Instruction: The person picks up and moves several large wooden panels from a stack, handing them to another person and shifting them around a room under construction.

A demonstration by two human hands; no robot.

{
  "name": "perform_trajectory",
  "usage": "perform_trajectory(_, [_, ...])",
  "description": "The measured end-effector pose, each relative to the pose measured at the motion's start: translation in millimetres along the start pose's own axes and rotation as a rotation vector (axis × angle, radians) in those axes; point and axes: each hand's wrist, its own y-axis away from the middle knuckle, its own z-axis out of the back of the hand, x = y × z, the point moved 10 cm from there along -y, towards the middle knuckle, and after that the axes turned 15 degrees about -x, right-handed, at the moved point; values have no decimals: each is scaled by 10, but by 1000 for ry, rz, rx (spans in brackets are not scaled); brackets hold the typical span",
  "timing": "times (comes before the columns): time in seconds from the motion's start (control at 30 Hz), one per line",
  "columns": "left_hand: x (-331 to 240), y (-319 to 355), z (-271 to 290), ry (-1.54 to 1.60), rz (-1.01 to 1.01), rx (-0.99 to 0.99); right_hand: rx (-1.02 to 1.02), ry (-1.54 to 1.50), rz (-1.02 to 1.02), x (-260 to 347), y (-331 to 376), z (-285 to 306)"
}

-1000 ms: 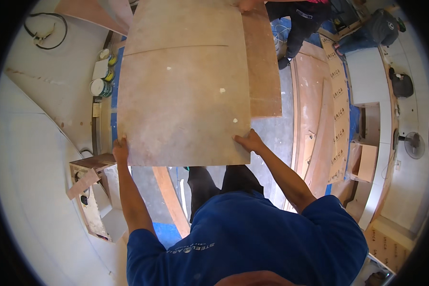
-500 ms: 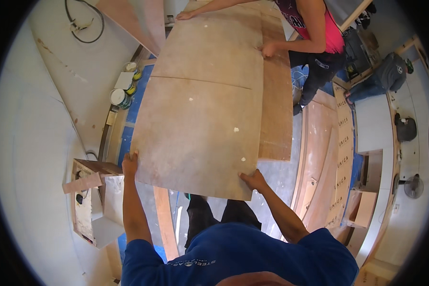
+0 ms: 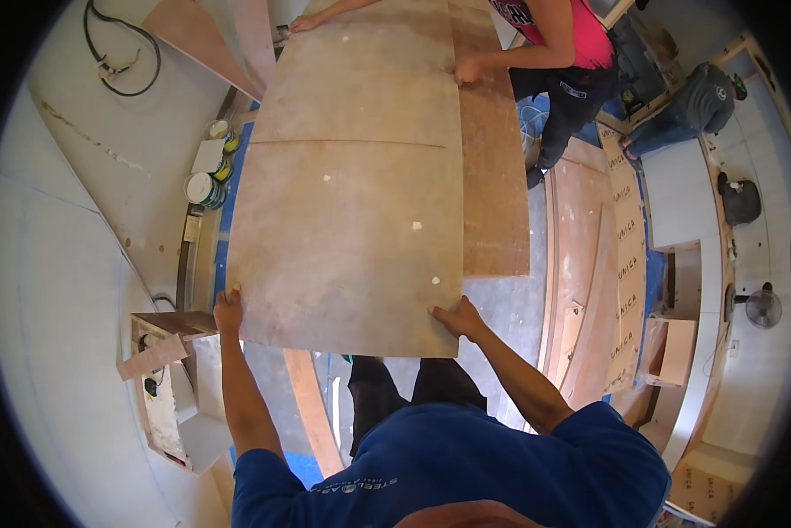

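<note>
A large thin plywood sheet stretches away from me, with a seam line across it and a few pale spots. Its left edge, close to the near corner, is gripped by my left hand. My right hand pinches the right edge near the other corner, thumb on top; the remaining fingers are partly hidden beneath. At the far end, a co-worker's one hand rests at the left edge and the other hand at the right edge. Another plywood panel lies under the sheet, showing along its right side.
Paint buckets stand along the left wall. A wooden box frame is beside my left arm. Long boards lie on the right. A second person bends over farther right, beyond a white panel. A fan stands at far right.
The view has shifted slightly, so most things appear farther left. The sheet's near end sits a little closer to me relative to the panel beneath. Both my hands keep their hold.
</note>
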Motion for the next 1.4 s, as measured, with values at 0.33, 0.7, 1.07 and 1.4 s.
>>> perform_trajectory(0.33, [250,-142,-64,-136,-79,-12,34,-115,51,293,137,-53])
perform_trajectory(0.7, [347,-165,-38,-131,-24,-17,19,-158,37,250,95,-107])
perform_trajectory(1.07, [412,-217,-17,-133,11,4,21,-115,-6,171,70,-214])
perform_trajectory(1.4, [659,-245,-20,-150,23,29,94,-150,35,718,317,-72])
